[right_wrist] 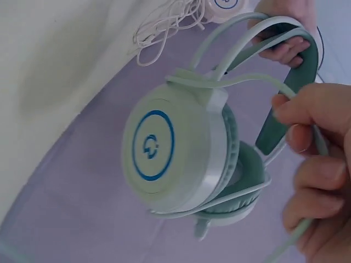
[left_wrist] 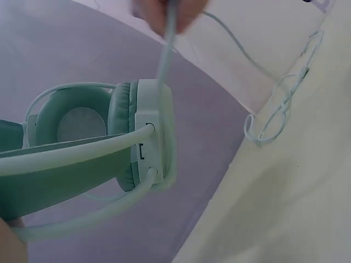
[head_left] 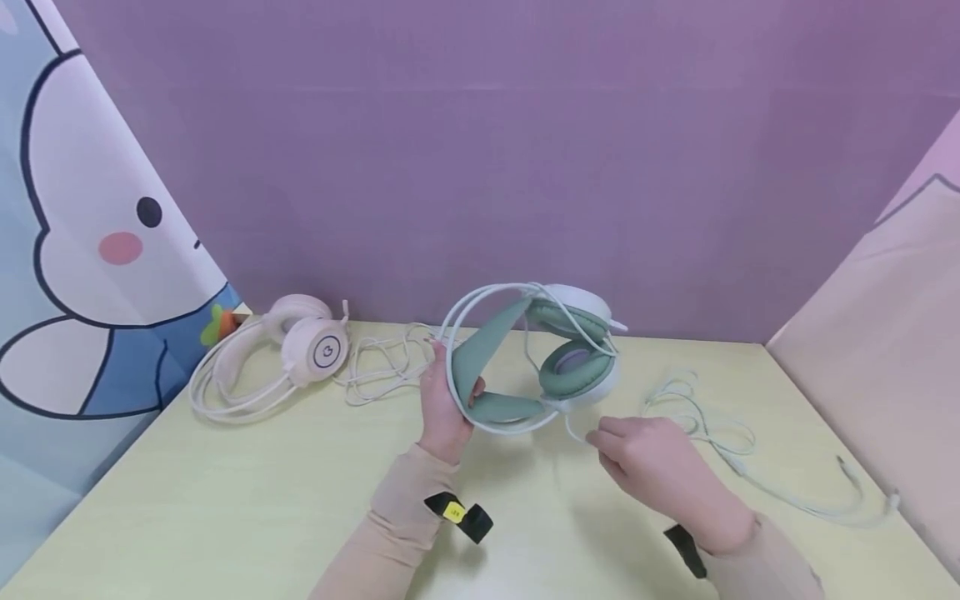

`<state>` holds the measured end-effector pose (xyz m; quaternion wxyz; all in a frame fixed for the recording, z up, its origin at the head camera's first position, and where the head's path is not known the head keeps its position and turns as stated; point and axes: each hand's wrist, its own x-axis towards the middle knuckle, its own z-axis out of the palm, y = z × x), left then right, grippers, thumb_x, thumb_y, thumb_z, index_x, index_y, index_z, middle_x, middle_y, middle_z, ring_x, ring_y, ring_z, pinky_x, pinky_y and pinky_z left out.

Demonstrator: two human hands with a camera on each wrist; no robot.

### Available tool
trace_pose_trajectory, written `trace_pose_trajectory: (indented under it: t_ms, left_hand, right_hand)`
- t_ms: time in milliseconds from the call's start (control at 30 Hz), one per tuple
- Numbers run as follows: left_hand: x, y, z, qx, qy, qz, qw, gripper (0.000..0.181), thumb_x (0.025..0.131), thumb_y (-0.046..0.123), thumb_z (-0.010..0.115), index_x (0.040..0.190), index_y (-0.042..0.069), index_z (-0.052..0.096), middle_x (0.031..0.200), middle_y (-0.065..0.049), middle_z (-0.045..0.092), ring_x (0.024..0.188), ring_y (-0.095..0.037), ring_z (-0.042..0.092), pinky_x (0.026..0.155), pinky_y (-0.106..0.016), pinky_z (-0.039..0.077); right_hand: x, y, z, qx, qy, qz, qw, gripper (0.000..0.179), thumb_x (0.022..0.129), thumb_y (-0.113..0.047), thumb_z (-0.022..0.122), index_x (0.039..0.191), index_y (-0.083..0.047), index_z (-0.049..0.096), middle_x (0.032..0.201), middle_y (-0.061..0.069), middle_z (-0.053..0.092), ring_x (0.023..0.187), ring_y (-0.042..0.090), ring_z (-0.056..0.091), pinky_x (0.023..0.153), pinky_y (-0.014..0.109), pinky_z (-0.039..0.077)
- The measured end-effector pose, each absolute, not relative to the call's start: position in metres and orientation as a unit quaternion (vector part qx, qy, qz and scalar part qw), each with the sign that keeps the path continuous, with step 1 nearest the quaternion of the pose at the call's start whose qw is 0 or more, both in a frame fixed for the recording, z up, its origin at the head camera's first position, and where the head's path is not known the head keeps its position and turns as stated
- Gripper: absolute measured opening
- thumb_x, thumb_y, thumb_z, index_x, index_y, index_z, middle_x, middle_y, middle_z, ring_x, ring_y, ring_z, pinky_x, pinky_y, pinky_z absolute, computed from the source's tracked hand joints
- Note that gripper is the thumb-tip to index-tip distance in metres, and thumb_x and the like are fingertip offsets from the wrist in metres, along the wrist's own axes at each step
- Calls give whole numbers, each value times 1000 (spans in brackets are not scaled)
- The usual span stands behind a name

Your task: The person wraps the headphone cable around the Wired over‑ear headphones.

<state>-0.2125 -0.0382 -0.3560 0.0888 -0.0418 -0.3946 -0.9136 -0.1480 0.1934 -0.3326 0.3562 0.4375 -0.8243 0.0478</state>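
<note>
My left hand (head_left: pixel 444 398) grips the headband of a pair of pale green headphones (head_left: pixel 504 408), raised over the table with both ear cups to the right. A blue ring logo marks the outer face of the near ear cup (right_wrist: pixel 151 145) in the right wrist view. My right hand (head_left: pixel 647 457) pinches the light green cable (right_wrist: pixel 247 78) between thumb and forefinger, just right of the cups. That cable passes across the ear cups, as the right wrist view shows. Its far part (head_left: pixel 738 467) lies loosely looped on the table at the right.
White headphones (head_left: pixel 311 350) lie at the table's left back, with their bundled white cable (head_left: pixel 382 367) beside them. Behind the pale yellow table (head_left: pixel 247 517) stands a purple backdrop (head_left: pixel 495 167). A cartoon-print panel (head_left: pixel 90 275) borders the left side.
</note>
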Motion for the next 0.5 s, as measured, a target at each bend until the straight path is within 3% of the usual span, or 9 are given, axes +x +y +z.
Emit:
trace_pose_trajectory:
  t_ms: [100, 200, 300, 367, 433, 500]
  left_hand:
    - [-210, -33, -358, -38, -419, -903, 86, 46, 101, 42, 34, 75, 18, 64, 54, 8, 57, 42, -6, 43, 47, -20, 38]
    - [-206, -28, -359, -27, -471, -877, 89, 43, 101, 38, 37, 74, 19, 65, 60, 9, 61, 52, -4, 54, 53, -19, 45]
    - [-204, -24, -359, -25, -514, -852, 94, 42, 101, 36, 40, 71, 19, 63, 67, 9, 63, 65, -4, 60, 63, -18, 48]
    - [-204, -23, -358, -26, -527, -844, 96, 43, 101, 36, 40, 69, 18, 62, 66, 9, 62, 68, -4, 59, 66, -19, 48]
    - [-203, -23, -357, -24, -535, -839, 100, 44, 101, 35, 40, 66, 18, 60, 64, 9, 60, 67, -4, 57, 66, -19, 47]
    - [-204, -24, -357, -23, -540, -835, 101, 45, 101, 36, 40, 63, 18, 56, 62, 9, 58, 66, -4, 56, 66, -19, 46]
  right_hand:
    - [-151, 188, -323, 464, -791, 36, 398, 38, 99, -14, 35, 67, -13, 56, 57, -9, 39, 45, 1, 30, 39, 14, 24]
    - [-155, 186, -315, 455, -768, 28, 449, 48, 103, -32, 34, 61, -16, 50, 52, -10, 34, 41, 2, 28, 37, 14, 19]
    - [-157, 189, -306, 436, -772, 26, 462, 50, 100, -44, 38, 59, -17, 48, 49, -11, 32, 39, 1, 26, 36, 14, 17]
    - [-157, 192, -299, 431, -789, 8, 437, 44, 93, -44, 52, 59, -17, 47, 49, -11, 32, 40, 1, 24, 37, 15, 17]
    - [-156, 195, -291, 433, -817, -15, 380, 39, 81, -39, 69, 59, -17, 46, 52, -11, 34, 42, 1, 27, 38, 16, 21]
    - [-155, 198, -284, 432, -838, -44, 329, 36, 69, -23, 79, 59, -17, 44, 54, -11, 34, 43, 3, 27, 39, 18, 23]
